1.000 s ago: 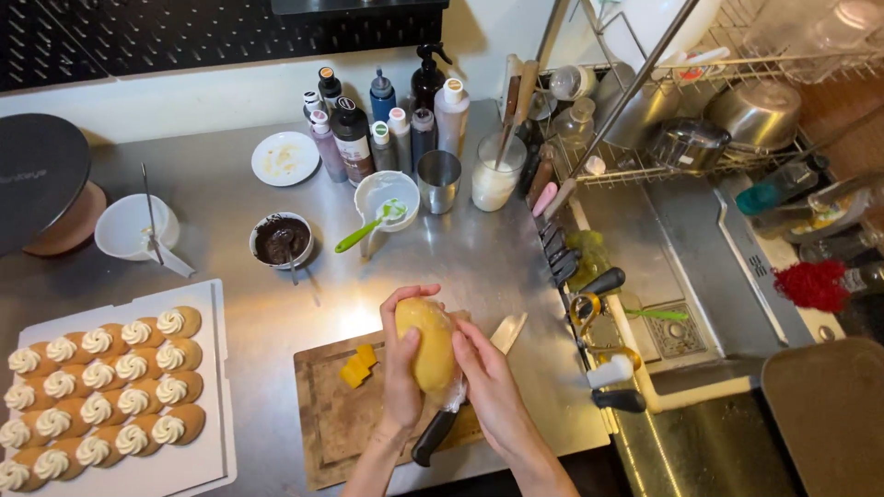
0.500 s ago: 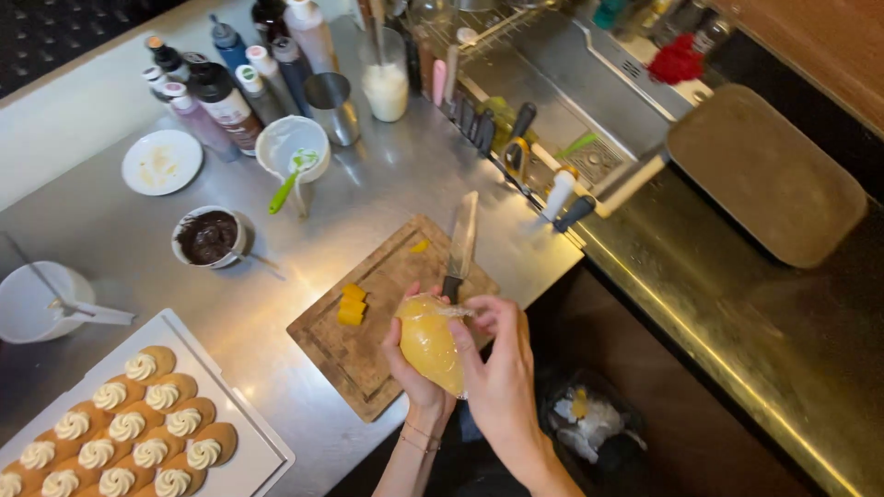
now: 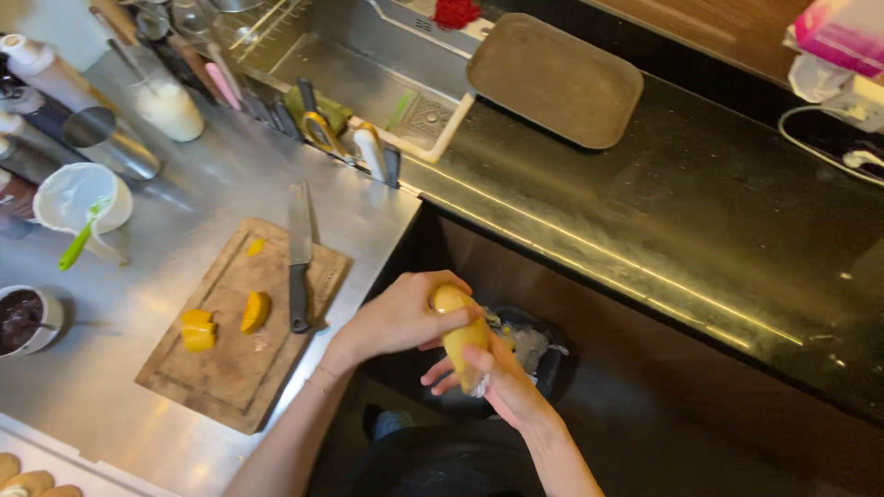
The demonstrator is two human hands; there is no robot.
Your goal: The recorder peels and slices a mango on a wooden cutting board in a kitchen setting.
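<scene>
Both hands hold one mango [image 3: 460,337] off the tabletop [image 3: 120,387] edge, directly above a dark bin w/ clear liner [image 3: 534,354]. Left hand [image 3: 401,317] is wrapped over the fruit's top end, fingers closed on it. Right hand [image 3: 502,382] cups the lower end from beneath; something pale and thin shows at its fingers, poss. peel, can't confirm.

Left of the left hand: wooden cutting board [image 3: 239,368] carrying yellow mango pieces [image 3: 221,317] and a knife [image 3: 298,253], blade pointing away, not touched by either hand.

Status, as judged: some flesh is already cut and set on the board; the held fruit looks largely whole and unpeeled. Remaining: most of this fruit.
</scene>
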